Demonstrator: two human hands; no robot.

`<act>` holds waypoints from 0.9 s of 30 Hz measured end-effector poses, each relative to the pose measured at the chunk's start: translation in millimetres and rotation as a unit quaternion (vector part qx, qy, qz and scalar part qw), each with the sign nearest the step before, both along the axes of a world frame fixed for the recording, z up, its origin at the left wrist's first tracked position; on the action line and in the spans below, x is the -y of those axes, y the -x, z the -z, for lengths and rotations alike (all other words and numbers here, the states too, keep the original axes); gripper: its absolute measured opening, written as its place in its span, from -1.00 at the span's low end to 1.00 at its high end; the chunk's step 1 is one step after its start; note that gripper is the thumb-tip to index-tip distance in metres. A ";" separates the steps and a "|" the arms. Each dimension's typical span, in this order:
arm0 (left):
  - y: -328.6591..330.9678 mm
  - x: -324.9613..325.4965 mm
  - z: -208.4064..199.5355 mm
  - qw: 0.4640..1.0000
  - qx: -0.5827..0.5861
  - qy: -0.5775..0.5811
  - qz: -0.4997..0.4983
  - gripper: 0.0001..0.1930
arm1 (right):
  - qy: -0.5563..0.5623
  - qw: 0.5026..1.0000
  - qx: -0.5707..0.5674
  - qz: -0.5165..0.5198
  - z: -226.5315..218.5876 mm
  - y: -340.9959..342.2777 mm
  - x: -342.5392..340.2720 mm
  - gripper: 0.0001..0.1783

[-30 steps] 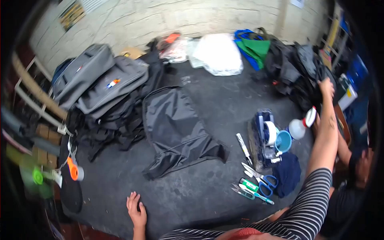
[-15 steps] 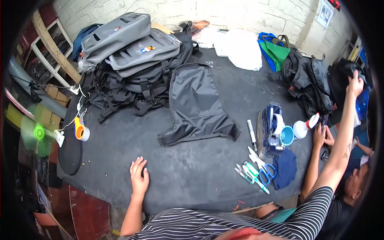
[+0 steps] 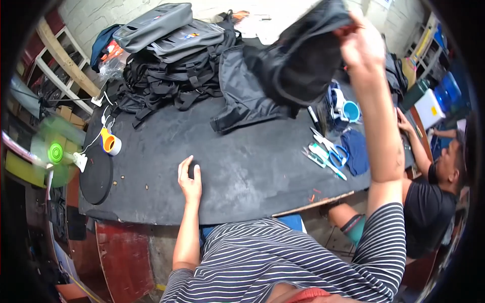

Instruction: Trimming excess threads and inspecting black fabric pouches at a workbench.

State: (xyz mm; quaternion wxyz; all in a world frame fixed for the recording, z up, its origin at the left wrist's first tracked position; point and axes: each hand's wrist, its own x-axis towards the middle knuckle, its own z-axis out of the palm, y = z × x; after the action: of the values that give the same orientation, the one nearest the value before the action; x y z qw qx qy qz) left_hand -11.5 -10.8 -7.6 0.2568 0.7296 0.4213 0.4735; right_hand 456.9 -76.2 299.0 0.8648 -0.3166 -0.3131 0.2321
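My right hand is raised over the far right of the table, its fingers gripping the edge of a black fabric piece. The piece has curved, piped seams and looks like part of a bag; it hangs in the air and is smeared by motion. Partly behind it, a flat black fabric panel lies on the dark table. Nothing is in my left hand, which hovers over or rests on the near part of the tabletop, fingers apart.
Grey bags top black backpacks at the far left. Blue-handled scissors, a navy cloth and a turquoise tape roll lie right. An orange tape dispenser and fan are left. A co-worker sits right.
My right hand has swung in from the far right, bringing the black fabric piece over the table beside the flat panel. My left hand stays empty. The whole view has shifted.
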 end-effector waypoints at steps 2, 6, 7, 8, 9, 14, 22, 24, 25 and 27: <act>-7.3 6.8 3.7 0.993 0.092 0.079 0.015 -0.67 | 0.003 1.000 0.022 -0.020 20.2 64.6 -26.0 -0.88; -16.9 33.0 -11.0 0.965 0.203 0.164 0.043 -0.67 | 0.185 0.908 0.201 -0.318 43.5 125.0 -22.8 -0.71; -16.1 35.6 -15.0 0.963 0.202 0.171 0.042 -0.68 | 0.220 0.906 0.229 -0.280 52.4 140.3 -14.3 -0.71; -11.6 36.8 -16.9 0.963 0.201 0.175 0.042 -0.68 | 0.245 0.897 0.294 -0.222 59.8 150.0 -1.8 -0.72; -5.9 38.7 -17.6 0.962 0.197 0.183 0.048 -0.69 | 0.231 0.869 0.412 -0.150 70.9 149.7 11.0 -0.74; 16.8 35.4 -16.2 0.944 0.224 0.236 0.062 -0.72 | 0.284 0.895 0.344 -0.029 155.0 146.3 96.0 -0.87; -51.2 -33.8 -20.6 0.914 0.181 0.325 0.158 -0.38 | 0.416 0.791 0.427 0.135 287.8 206.6 139.2 -0.81; -71.5 -37.8 -25.8 0.848 0.220 0.433 0.213 -0.37 | 0.424 0.745 0.486 0.171 289.8 218.1 140.0 -0.75; -78.0 -42.1 -27.3 0.869 0.136 0.423 0.215 -0.46 | 0.428 0.727 0.503 0.186 288.9 221.9 139.8 -0.74; -90.6 -33.4 -28.2 0.909 0.128 0.315 0.243 -0.63 | 0.438 0.723 0.498 0.192 291.9 222.1 138.6 -0.75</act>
State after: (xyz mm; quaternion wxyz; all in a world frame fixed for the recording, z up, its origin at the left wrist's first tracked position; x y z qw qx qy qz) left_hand 79.1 22.6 20.6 0.6319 0.6237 0.3220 0.3287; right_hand 234.8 -214.8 7.1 0.3754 -0.7836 -0.4946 -0.0191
